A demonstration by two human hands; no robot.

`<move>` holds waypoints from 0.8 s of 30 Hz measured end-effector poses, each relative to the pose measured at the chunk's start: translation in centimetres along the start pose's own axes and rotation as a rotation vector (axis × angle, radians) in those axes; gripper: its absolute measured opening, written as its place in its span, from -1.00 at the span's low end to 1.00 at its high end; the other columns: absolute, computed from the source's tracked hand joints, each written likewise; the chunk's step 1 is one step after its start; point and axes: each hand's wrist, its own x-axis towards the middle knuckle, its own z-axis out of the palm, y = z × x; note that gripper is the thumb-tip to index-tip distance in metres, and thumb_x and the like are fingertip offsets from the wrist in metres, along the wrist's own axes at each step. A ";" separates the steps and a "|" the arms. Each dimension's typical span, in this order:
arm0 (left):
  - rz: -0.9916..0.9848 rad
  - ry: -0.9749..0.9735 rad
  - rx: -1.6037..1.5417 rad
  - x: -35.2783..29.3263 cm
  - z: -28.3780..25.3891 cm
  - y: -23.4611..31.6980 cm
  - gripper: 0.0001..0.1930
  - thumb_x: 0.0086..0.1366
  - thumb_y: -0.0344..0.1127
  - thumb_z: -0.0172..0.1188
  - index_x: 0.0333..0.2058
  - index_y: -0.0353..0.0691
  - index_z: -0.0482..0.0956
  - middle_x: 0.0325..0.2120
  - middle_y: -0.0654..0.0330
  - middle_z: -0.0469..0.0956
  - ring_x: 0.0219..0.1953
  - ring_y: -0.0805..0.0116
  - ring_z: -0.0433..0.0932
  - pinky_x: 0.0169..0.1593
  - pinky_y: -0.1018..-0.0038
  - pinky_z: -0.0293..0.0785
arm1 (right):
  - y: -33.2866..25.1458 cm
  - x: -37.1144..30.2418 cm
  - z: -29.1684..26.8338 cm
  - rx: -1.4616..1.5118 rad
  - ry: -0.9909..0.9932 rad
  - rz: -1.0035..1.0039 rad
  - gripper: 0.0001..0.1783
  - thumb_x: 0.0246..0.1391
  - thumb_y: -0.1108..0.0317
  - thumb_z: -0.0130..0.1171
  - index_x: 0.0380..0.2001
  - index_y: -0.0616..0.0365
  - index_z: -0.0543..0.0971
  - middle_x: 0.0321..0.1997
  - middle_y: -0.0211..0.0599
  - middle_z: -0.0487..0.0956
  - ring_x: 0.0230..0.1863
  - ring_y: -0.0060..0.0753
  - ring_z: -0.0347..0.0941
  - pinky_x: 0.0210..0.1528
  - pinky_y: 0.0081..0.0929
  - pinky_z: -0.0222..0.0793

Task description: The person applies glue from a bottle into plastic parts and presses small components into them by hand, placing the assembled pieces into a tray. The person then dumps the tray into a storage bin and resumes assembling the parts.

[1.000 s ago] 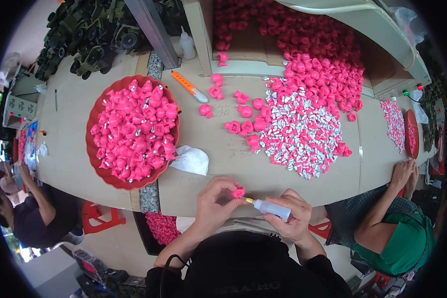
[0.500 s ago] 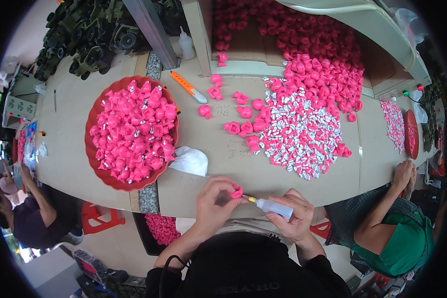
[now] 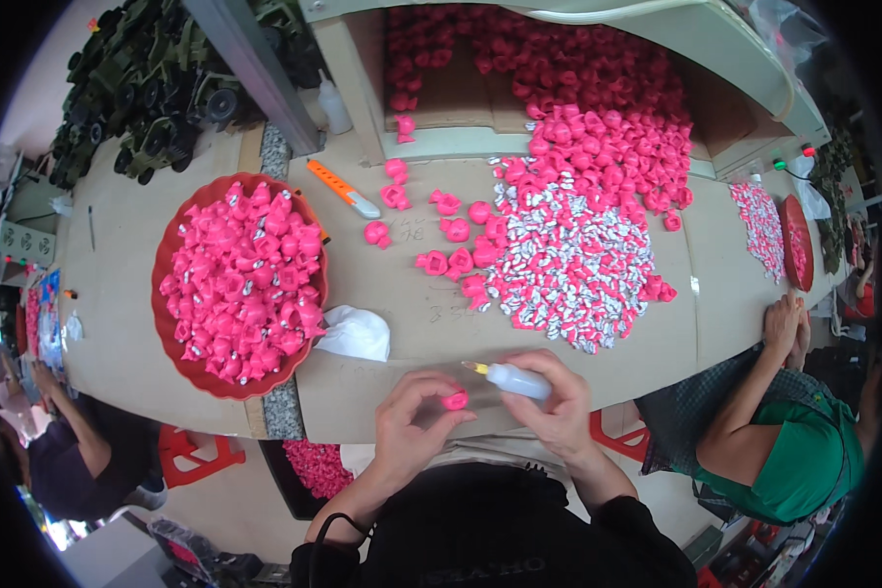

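Head view: the left hand (image 3: 412, 423), fingers curled, pinches a smooth, rounded pink piece (image 3: 455, 401) above the near edge of the table (image 3: 421, 338), while the right hand (image 3: 559, 402) wraps its fingers around a translucent squeeze bottle (image 3: 517, 381), the tip (image 3: 474, 367) clear of the piece. Beyond, white cloth (image 3: 356, 334) lies beside a scalloped red basin (image 3: 166, 343) heaped with hollow pink pieces (image 3: 245, 284), left of a mound of pink-and-white bits (image 3: 578, 279).

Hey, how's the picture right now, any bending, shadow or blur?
Head view: fisheye bows the near edge of the table and leaves black corners; head view: pink parts deep under the shelf sit in shadow, the front pile brighter; head view: the bottle reads clearly, no obvious motion blur.
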 end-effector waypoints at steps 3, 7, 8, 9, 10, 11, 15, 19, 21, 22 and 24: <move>-0.013 0.020 -0.016 -0.5 -0.1 0.5 -0.68 -0.05 -0.69 0.34 -0.28 -0.35 0.50 -0.15 0.09 0.41 -0.18 0.37 0.53 -0.09 0.48 0.57 | 0.1 1.5 1.7 -0.301 -0.048 -0.212 -0.63 -0.14 0.58 0.25 -0.16 0.25 0.51 -0.15 -0.22 0.56 -0.08 -0.29 0.46 -0.02 -0.41 0.34; -0.115 0.073 -0.080 -0.9 0.2 1.0 -0.69 -0.07 -0.56 0.42 -0.30 -0.26 0.55 -0.19 0.15 0.49 -0.19 0.41 0.54 -0.16 0.54 0.53 | 0.7 2.1 2.6 -0.371 -0.053 -0.293 -0.62 -0.12 0.53 0.28 -0.15 0.20 0.52 -0.13 -0.22 0.56 -0.07 -0.22 0.45 -0.02 -0.36 0.36; -0.120 0.069 -0.087 -1.0 0.1 1.0 -0.69 -0.06 -0.57 0.41 -0.29 -0.26 0.55 -0.19 0.15 0.48 -0.20 0.42 0.53 -0.16 0.54 0.53 | 0.2 2.1 2.6 -0.340 -0.075 -0.273 -0.63 -0.14 0.53 0.30 -0.16 0.20 0.53 -0.13 -0.22 0.56 -0.09 -0.22 0.45 -0.05 -0.38 0.36; -0.125 0.064 -0.096 -1.0 0.1 1.0 -0.69 -0.05 -0.58 0.40 -0.28 -0.27 0.55 -0.19 0.16 0.48 -0.20 0.43 0.53 -0.15 0.55 0.53 | 0.0 2.2 2.6 -0.309 -0.095 -0.253 -0.63 -0.15 0.52 0.32 -0.18 0.20 0.54 -0.13 -0.21 0.56 -0.11 -0.22 0.45 -0.09 -0.39 0.37; -0.126 0.062 -0.097 -1.0 0.0 1.0 -0.69 -0.05 -0.58 0.40 -0.28 -0.27 0.55 -0.19 0.16 0.48 -0.20 0.43 0.53 -0.15 0.55 0.53 | 0.1 2.2 2.0 -0.310 -0.094 -0.252 -0.63 -0.15 0.52 0.32 -0.18 0.20 0.54 -0.13 -0.21 0.56 -0.11 -0.22 0.45 -0.09 -0.39 0.37; -0.127 0.042 -0.121 -1.0 0.0 0.9 -0.69 -0.04 -0.59 0.39 -0.28 -0.28 0.55 -0.20 0.16 0.48 -0.20 0.43 0.54 -0.14 0.55 0.53 | 0.3 2.3 0.9 -0.477 -0.017 -0.349 -0.65 -0.17 0.51 0.33 -0.21 0.20 0.56 -0.17 -0.22 0.56 -0.16 -0.23 0.44 -0.15 -0.40 0.36; -0.122 -0.019 -0.128 -0.8 0.4 1.3 -0.69 -0.03 -0.62 0.37 -0.27 -0.31 0.54 -0.21 0.16 0.47 -0.20 0.42 0.54 -0.13 0.55 0.54 | 0.3 3.4 -1.2 -0.906 0.220 -0.460 -0.76 -0.17 0.53 0.30 -0.32 0.18 0.60 -0.29 -0.25 0.51 -0.30 -0.21 0.38 -0.30 -0.33 0.30; -0.121 -0.034 -0.156 -0.7 1.1 1.3 -0.68 -0.02 -0.61 0.37 -0.25 -0.31 0.54 -0.20 0.16 0.46 -0.20 0.41 0.55 -0.13 0.54 0.54 | 0.4 3.3 -1.5 -0.936 0.123 -0.470 -0.78 -0.18 0.53 0.29 -0.35 0.17 0.60 -0.34 -0.29 0.46 -0.33 -0.24 0.34 -0.31 -0.35 0.29; -0.109 -0.042 -0.174 -0.7 1.1 1.3 -0.67 -0.02 -0.61 0.37 -0.23 -0.31 0.54 -0.19 0.15 0.46 -0.20 0.41 0.55 -0.12 0.54 0.54 | 0.2 3.4 -1.4 -0.920 0.108 -0.458 -0.79 -0.18 0.53 0.29 -0.36 0.17 0.60 -0.35 -0.29 0.46 -0.33 -0.24 0.34 -0.31 -0.35 0.28; -0.111 -0.039 -0.169 -0.7 1.1 1.3 -0.67 -0.02 -0.61 0.37 -0.23 -0.31 0.54 -0.19 0.15 0.46 -0.20 0.41 0.55 -0.12 0.54 0.54 | 0.1 3.5 -1.3 -0.909 0.095 -0.445 -0.80 -0.18 0.53 0.29 -0.37 0.18 0.60 -0.35 -0.29 0.46 -0.33 -0.25 0.33 -0.31 -0.35 0.28; -0.121 -0.031 -0.177 -0.8 1.1 1.2 -0.66 -0.02 -0.61 0.37 -0.22 -0.32 0.55 -0.18 0.13 0.46 -0.19 0.40 0.55 -0.13 0.53 0.54 | -0.1 3.7 -1.3 -0.905 0.065 -0.440 -0.80 -0.18 0.54 0.28 -0.38 0.18 0.60 -0.33 -0.29 0.47 -0.32 -0.23 0.35 -0.31 -0.35 0.30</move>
